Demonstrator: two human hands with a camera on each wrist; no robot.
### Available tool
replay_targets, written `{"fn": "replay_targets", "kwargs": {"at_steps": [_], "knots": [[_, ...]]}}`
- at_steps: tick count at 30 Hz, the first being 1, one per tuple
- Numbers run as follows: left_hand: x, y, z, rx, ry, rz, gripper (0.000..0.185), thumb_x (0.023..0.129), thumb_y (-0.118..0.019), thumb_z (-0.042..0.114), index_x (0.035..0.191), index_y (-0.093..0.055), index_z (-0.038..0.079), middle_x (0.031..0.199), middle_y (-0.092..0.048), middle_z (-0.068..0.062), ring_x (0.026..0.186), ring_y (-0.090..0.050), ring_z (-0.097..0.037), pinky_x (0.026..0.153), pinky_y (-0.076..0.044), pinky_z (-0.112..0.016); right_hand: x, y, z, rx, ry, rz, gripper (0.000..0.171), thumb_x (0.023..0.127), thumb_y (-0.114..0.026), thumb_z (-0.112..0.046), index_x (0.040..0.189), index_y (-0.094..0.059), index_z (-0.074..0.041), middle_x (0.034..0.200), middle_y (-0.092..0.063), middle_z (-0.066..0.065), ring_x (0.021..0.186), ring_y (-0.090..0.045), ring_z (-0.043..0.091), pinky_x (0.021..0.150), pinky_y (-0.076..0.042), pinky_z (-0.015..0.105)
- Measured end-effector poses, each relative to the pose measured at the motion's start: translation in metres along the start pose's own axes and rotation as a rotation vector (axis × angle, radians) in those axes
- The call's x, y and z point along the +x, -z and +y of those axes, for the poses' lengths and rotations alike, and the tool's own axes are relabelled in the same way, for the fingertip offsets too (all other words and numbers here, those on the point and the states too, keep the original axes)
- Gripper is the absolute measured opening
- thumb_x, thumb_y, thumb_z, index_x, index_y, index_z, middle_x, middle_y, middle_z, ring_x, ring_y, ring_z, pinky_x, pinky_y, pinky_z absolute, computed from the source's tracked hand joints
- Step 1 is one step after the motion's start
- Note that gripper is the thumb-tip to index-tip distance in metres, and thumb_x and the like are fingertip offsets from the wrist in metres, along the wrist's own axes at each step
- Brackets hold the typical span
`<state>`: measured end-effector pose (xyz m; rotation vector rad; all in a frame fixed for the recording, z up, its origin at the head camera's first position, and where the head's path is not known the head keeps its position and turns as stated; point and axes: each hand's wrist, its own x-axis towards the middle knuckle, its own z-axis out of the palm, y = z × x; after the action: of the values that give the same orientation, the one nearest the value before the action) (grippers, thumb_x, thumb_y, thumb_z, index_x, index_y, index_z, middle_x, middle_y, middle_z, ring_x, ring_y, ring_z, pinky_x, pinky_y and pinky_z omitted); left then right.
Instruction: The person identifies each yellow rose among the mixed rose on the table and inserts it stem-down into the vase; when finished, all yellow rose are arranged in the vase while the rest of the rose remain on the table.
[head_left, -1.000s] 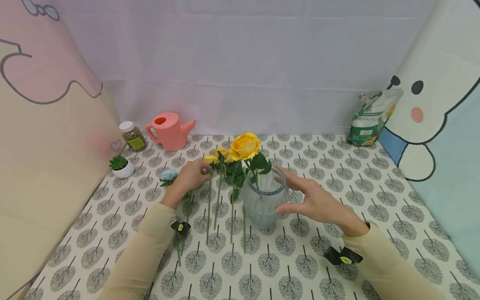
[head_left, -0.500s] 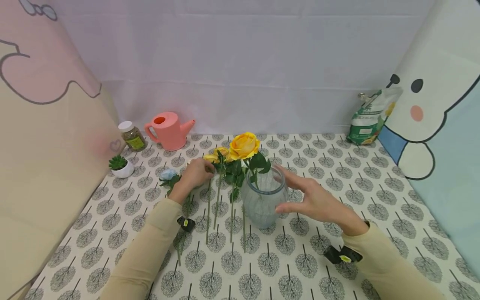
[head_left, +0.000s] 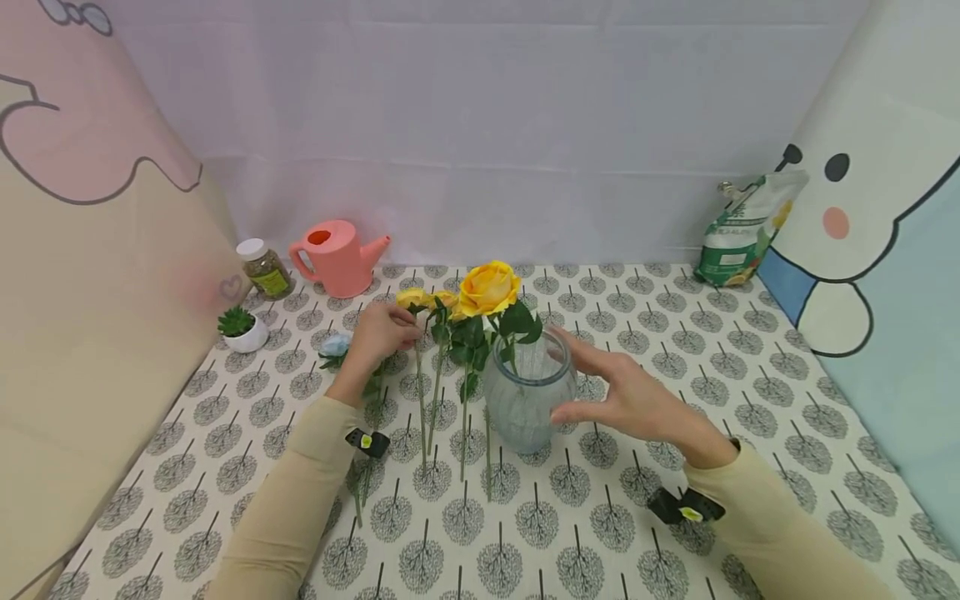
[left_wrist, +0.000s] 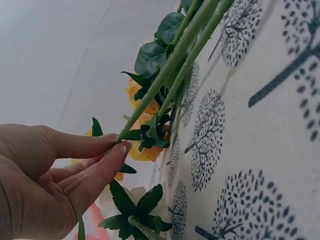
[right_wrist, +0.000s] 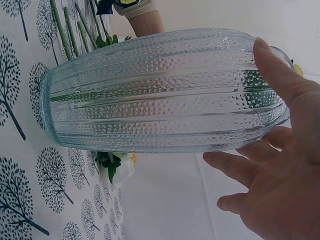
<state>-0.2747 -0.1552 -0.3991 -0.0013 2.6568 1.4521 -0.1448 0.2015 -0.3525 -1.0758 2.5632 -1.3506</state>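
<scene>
A ribbed clear glass vase (head_left: 528,400) stands mid-table with one large yellow rose (head_left: 489,288) in it. My right hand (head_left: 562,377) is at its right side, thumb low on the wall and index finger by the rim. In the right wrist view the thumb (right_wrist: 280,75) lies on the vase (right_wrist: 160,90) and the other fingers are spread behind it. My left hand (head_left: 401,333) pinches the stem of a smaller yellow rose (head_left: 412,297) just under its head, between thumb and fingertips (left_wrist: 117,145). That stem (left_wrist: 170,65) slants down to the cloth.
Two more green stems (head_left: 450,408) lie left of the vase, and a pale blue flower (head_left: 336,346) lies behind my left wrist. At the back stand a pink watering can (head_left: 337,258), a jar (head_left: 264,269), a small potted succulent (head_left: 240,329) and a green bag (head_left: 738,233).
My left hand has raised the smaller yellow rose, so its head sits higher and farther back and its stem tip has slid away from me. The right hand stays at the vase.
</scene>
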Motion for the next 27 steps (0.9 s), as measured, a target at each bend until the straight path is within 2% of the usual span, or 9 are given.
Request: {"fn": "replay_targets", "kwargs": {"at_steps": [3,9,12,16,21,23,27], "knots": [[0.001,0.003,-0.001,-0.101,0.036,0.011,0.034,0.09,-0.076,0.008,0.119,-0.065,-0.006,0.108,-0.07,-0.021,0.081,-0.073,-0.025,0.08,-0.06,-0.043,0.0,0.0,0.0,0.005,-0.003,-0.003,0.1,0.084,-0.082,-0.023,0.161,-0.019,-0.018,0.159,-0.03,0.013,0.136,-0.046,0.035,0.11,-0.033,0.059],[0.003,0.009,-0.002,-0.409,0.077,-0.067,0.047,0.094,-0.071,0.006,0.137,-0.056,-0.006,0.128,-0.062,-0.026,0.105,-0.069,-0.034,0.084,-0.059,-0.034,-0.001,0.0,0.001,-0.004,-0.033,0.001,0.1,0.083,-0.082,-0.025,0.161,-0.02,-0.018,0.16,-0.029,0.013,0.135,-0.046,0.037,0.109,-0.033,0.062],[0.003,0.011,-0.002,-0.548,0.105,-0.09,0.051,0.094,-0.069,0.004,0.141,-0.052,-0.005,0.132,-0.059,-0.026,0.11,-0.067,-0.034,0.082,-0.059,-0.029,-0.001,0.001,0.001,-0.005,-0.039,0.0,0.1,0.084,-0.082,-0.026,0.161,-0.02,-0.016,0.161,-0.028,0.012,0.136,-0.045,0.038,0.109,-0.033,0.061],[0.003,0.017,-0.001,-0.69,0.143,-0.097,0.05,0.094,-0.069,0.002,0.141,-0.052,-0.003,0.124,-0.066,-0.022,0.097,-0.072,-0.027,0.076,-0.059,-0.026,-0.001,0.0,0.002,-0.005,-0.041,0.0,0.1,0.084,-0.082,-0.026,0.161,-0.02,-0.014,0.16,-0.028,0.012,0.136,-0.045,0.038,0.108,-0.033,0.063],[0.002,0.025,0.003,-0.899,0.119,-0.11,0.043,0.094,-0.063,-0.009,0.136,-0.052,-0.011,0.103,-0.073,-0.017,0.082,-0.075,-0.025,0.074,-0.06,-0.03,-0.001,0.001,0.002,-0.004,-0.035,0.001,0.1,0.084,-0.082,-0.026,0.161,-0.019,-0.018,0.16,-0.029,0.011,0.136,-0.045,0.037,0.109,-0.033,0.061],[0.0,0.028,0.006,-0.967,0.102,-0.119,0.034,0.094,-0.06,-0.012,0.127,-0.058,-0.011,0.097,-0.074,-0.016,0.08,-0.075,-0.026,0.074,-0.06,-0.032,-0.001,0.001,0.001,-0.004,-0.028,0.001,0.1,0.084,-0.082,-0.025,0.161,-0.02,-0.019,0.16,-0.029,0.011,0.136,-0.045,0.036,0.11,-0.033,0.06],[-0.005,0.033,0.011,-1.076,0.071,-0.1,0.018,0.094,-0.059,-0.013,0.106,-0.069,-0.004,0.092,-0.074,-0.015,0.079,-0.075,-0.027,0.074,-0.061,-0.033,0.0,0.001,0.001,-0.003,-0.022,0.0,0.099,0.084,-0.082,-0.025,0.161,-0.02,-0.019,0.16,-0.03,0.011,0.135,-0.046,0.036,0.11,-0.033,0.059]]}}
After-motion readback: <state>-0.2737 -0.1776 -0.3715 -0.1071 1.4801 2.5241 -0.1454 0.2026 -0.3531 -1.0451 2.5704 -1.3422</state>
